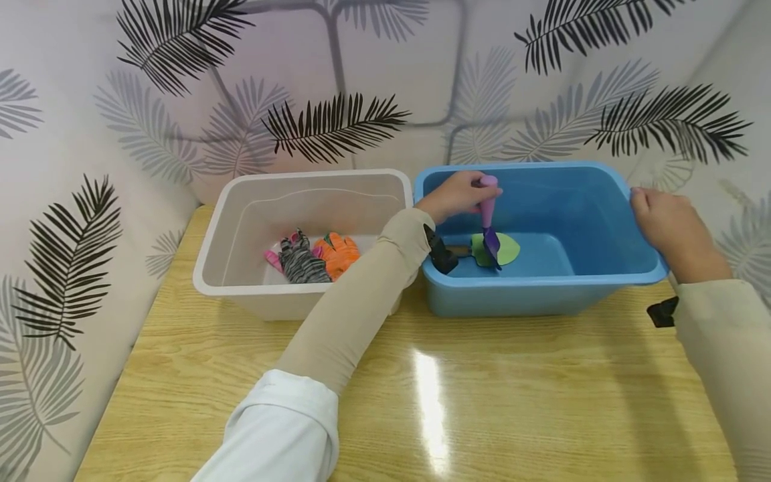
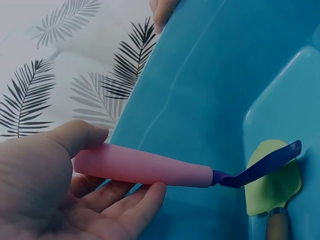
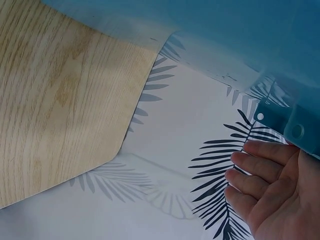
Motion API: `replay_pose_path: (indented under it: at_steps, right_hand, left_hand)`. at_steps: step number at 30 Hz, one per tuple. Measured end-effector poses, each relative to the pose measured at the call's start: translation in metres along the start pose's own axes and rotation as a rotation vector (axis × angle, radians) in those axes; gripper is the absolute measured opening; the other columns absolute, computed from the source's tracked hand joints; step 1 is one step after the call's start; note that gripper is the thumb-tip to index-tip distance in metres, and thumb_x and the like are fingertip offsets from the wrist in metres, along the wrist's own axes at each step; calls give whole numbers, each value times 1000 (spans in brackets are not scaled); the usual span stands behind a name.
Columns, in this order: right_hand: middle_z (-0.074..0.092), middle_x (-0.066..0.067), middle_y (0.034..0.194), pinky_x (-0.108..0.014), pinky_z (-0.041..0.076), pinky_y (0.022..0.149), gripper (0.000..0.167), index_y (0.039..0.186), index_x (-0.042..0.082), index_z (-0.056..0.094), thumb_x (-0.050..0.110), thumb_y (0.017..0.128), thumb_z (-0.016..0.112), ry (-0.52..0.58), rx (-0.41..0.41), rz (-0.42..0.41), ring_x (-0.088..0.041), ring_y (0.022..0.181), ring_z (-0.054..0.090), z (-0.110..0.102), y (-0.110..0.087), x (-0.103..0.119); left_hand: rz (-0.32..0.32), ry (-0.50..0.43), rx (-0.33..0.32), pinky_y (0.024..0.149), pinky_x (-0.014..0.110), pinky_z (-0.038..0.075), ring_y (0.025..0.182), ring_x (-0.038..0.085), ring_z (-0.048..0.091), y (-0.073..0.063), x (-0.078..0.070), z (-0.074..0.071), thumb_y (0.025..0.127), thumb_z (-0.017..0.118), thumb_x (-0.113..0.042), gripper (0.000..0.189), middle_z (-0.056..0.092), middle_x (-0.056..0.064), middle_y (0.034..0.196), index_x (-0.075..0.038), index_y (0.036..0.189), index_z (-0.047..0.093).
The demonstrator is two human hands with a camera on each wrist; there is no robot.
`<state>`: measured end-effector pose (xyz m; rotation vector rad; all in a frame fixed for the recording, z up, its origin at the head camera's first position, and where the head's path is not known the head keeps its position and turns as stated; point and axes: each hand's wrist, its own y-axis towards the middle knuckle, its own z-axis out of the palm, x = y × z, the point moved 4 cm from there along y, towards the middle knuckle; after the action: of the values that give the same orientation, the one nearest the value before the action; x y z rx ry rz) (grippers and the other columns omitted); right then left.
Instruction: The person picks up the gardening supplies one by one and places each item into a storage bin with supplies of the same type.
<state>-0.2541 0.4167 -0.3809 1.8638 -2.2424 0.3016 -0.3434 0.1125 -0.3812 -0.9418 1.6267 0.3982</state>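
Observation:
My left hand [image 1: 458,196] holds a small garden trowel by its pink handle [image 2: 150,166], inside the left part of the blue tub [image 1: 524,292]. Its purple blade [image 1: 490,246] points down, over a green-bladed trowel [image 1: 508,249] lying on the tub floor. In the left wrist view, the thumb lies along one side of the handle and fingers support the other. At the tub's right end my right hand [image 1: 680,231] grips the rim. The right wrist view shows those fingers [image 3: 257,167] below the rim, with the thumb hidden.
Left of the blue tub stands a whitish tub [image 1: 304,289] holding a grey striped glove [image 1: 303,260], an orange glove [image 1: 338,254] and something pink. Both tubs rest on a wooden table [image 1: 361,428]. Behind it hangs a leaf-patterned cloth [image 1: 397,73].

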Motion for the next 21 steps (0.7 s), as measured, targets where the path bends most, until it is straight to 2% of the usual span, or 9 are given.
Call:
replay_pose_path:
  at_steps: [4,6,10,13,17,21]
  right_hand:
    - [54,-34,96,-62,39,72,66,116,-9,48,43,98,12,0,-5,-2,-46,83,53,-1,0,1]
    - [53,-34,97,-63,39,72,66,117,-10,47,43,98,12,-2,-1,-3,-47,84,52,-1,0,1]
    - [54,-33,95,-61,40,70,67,118,-10,47,44,98,11,-2,5,1,-45,82,53,-1,0,1]
    - [54,-33,95,-60,40,69,67,118,-10,47,44,98,11,-5,7,4,-44,80,53,-1,0,0]
    - [53,-33,95,-60,41,69,68,119,-10,46,44,98,11,-9,9,8,-44,80,53,-1,0,0]
    - [53,-34,99,-62,40,72,68,121,-10,45,44,98,10,-13,16,15,-46,83,52,-1,0,0]
  left_hand:
    - [-13,-21,19,79,20,49,103,10,55,-2,-1,0,93,57,-27,27,61,5,107,-1,96,60]
    - [-11,-29,47,80,19,48,104,8,55,-2,-1,0,94,54,-29,34,62,9,105,5,93,60]
    - [-19,-53,65,82,20,48,102,8,56,-1,-1,1,95,51,-34,44,65,17,97,8,89,60]
    - [-30,-67,29,84,22,48,100,9,57,-1,0,-1,95,50,-37,43,65,13,99,5,94,62]
    - [-40,-58,-43,82,21,49,99,7,57,2,1,-3,95,50,-36,40,64,4,110,-2,112,63]
    - [-32,-88,-97,77,16,48,97,7,60,5,1,-5,96,49,-33,40,65,5,112,-3,118,62]
